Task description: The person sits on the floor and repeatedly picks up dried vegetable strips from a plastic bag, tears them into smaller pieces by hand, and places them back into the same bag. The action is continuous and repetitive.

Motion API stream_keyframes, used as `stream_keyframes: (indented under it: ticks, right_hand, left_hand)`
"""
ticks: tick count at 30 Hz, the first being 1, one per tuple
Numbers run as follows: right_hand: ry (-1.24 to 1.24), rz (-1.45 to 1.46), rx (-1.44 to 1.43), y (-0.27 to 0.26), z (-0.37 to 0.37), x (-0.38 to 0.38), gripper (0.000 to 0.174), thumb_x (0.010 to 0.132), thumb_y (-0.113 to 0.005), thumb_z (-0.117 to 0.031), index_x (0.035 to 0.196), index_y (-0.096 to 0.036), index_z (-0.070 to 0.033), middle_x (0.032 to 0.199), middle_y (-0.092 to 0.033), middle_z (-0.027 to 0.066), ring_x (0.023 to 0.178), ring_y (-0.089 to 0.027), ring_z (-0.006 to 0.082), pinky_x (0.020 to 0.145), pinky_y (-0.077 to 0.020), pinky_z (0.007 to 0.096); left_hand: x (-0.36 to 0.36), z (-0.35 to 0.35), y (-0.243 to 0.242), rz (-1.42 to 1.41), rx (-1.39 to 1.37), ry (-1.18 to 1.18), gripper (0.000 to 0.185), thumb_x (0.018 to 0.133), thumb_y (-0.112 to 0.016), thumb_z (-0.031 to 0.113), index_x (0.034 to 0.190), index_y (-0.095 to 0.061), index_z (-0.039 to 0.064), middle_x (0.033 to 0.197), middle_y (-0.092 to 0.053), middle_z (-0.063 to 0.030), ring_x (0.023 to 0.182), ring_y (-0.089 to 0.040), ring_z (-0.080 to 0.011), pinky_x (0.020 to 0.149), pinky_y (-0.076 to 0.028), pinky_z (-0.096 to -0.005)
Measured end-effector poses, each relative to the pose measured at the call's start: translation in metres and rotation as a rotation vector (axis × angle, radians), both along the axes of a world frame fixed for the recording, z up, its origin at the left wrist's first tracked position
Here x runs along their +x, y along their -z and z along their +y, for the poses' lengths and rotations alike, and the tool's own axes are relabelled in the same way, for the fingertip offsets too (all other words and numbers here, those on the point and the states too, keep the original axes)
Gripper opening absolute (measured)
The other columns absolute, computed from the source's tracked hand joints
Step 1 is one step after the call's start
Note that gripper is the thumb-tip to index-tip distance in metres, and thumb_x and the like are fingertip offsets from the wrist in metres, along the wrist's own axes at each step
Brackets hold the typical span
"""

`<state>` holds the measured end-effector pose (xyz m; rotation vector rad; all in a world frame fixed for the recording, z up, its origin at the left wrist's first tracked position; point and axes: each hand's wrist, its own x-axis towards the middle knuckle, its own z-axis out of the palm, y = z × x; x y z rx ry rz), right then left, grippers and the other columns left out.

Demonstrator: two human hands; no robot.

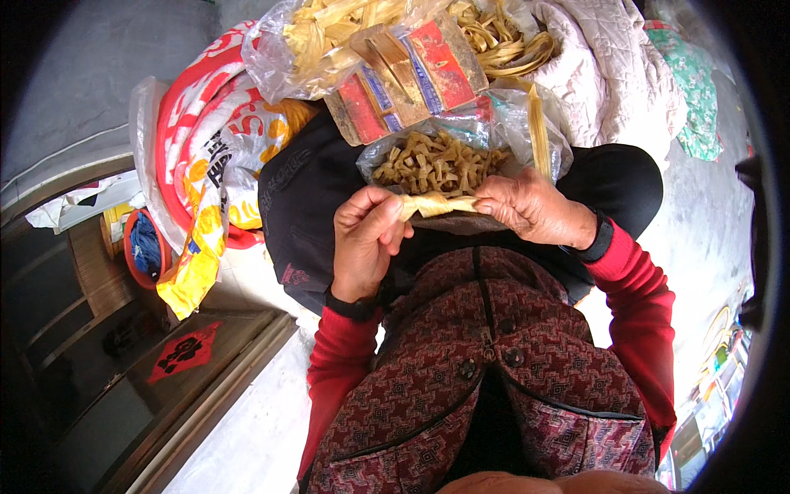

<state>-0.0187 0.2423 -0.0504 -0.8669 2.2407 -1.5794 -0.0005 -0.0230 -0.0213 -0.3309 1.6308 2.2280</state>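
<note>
My left hand (369, 238) pinches one end of a pale yellow strip, perhaps dried plant material (432, 204). A fold or loose knot shows in the strip's middle. Gripping its other side is my right hand (532, 207). A long flat yellow tail (539, 133) stands up behind that hand; whether it belongs to the same strip I cannot tell. Just beyond my hands, a clear plastic bag (373, 157) on my lap holds many small brownish-yellow knotted pieces (432, 162).
Past the bag, a slotted wooden piece (395, 65) lies on a worn red-and-blue board (441, 52). Plastic bags of long yellow strips (333, 28) sit behind. A printed red-and-yellow sack (213, 136) is at left, a pale quilted cloth (611, 80) at right.
</note>
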Motion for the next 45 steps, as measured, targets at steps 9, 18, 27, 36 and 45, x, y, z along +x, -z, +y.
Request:
stream_keyframes:
  ticks: [9, 18, 27, 36, 45]
  right_hand:
    - [-0.007, 0.315, 0.265, -0.011, -0.006, -0.007, 0.013, 0.091, -0.065, -0.017, 0.089, -0.057, -0.006, 0.070, -0.060, 0.0119, 0.065, -0.066, 0.0326, 0.057, -0.0522, 0.0441]
    - [-0.311, 0.241, 0.301, -0.009, 0.001, -0.013, 0.010, 0.082, -0.062, -0.009, 0.089, -0.056, -0.005, 0.066, -0.062, 0.0111, 0.067, -0.069, 0.0318, 0.056, -0.0532, 0.0436]
    - [0.151, 0.568, 0.428, -0.008, 0.000, -0.096, 0.006, 0.086, -0.064, -0.007, 0.091, -0.063, -0.009, 0.069, -0.059, 0.0076, 0.060, -0.062, 0.0239, 0.051, -0.0489, 0.0386]
    - [0.183, 0.672, 0.532, 0.024, -0.013, -0.165, 0.010, 0.087, -0.060, -0.010, 0.097, -0.060, -0.009, 0.078, -0.066, 0.0114, 0.069, -0.069, 0.0299, 0.057, -0.0536, 0.0404]
    - [0.148, 0.736, 0.367, 0.013, 0.019, -0.114, 0.023, 0.083, -0.067, -0.013, 0.106, -0.063, -0.009, 0.081, -0.064, 0.0056, 0.075, -0.068, 0.0240, 0.064, -0.0558, 0.0355]
  left_hand:
    - [-0.025, 0.002, -0.009, 1.038, -1.192, 0.441, 0.040, 0.085, -0.076, 0.017, 0.121, -0.065, 0.004, 0.106, -0.068, -0.0094, 0.098, -0.067, -0.0244, 0.088, -0.054, -0.0369]
    - [-0.018, 0.002, 0.001, 1.115, -1.141, 0.794, 0.018, 0.078, -0.074, 0.019, 0.089, -0.062, 0.011, 0.083, -0.056, -0.0057, 0.087, -0.060, -0.0284, 0.080, -0.050, -0.0432]
    - [-0.099, -0.008, 0.002, 0.846, -0.889, 0.354, 0.012, 0.088, -0.069, 0.009, 0.098, -0.068, 0.003, 0.083, -0.061, -0.0126, 0.079, -0.060, -0.0328, 0.071, -0.050, -0.0410]
    - [-0.156, -0.006, 0.029, 0.642, -0.958, 0.137, 0.011, 0.093, -0.065, 0.012, 0.099, -0.069, 0.003, 0.086, -0.066, -0.0157, 0.080, -0.066, -0.0334, 0.072, -0.052, -0.0391]
    - [-0.080, -0.010, 0.009, 0.798, -0.998, 0.247, 0.016, 0.091, -0.070, 0.015, 0.103, -0.073, 0.004, 0.095, -0.068, -0.0141, 0.089, -0.067, -0.0320, 0.081, -0.053, -0.0369]
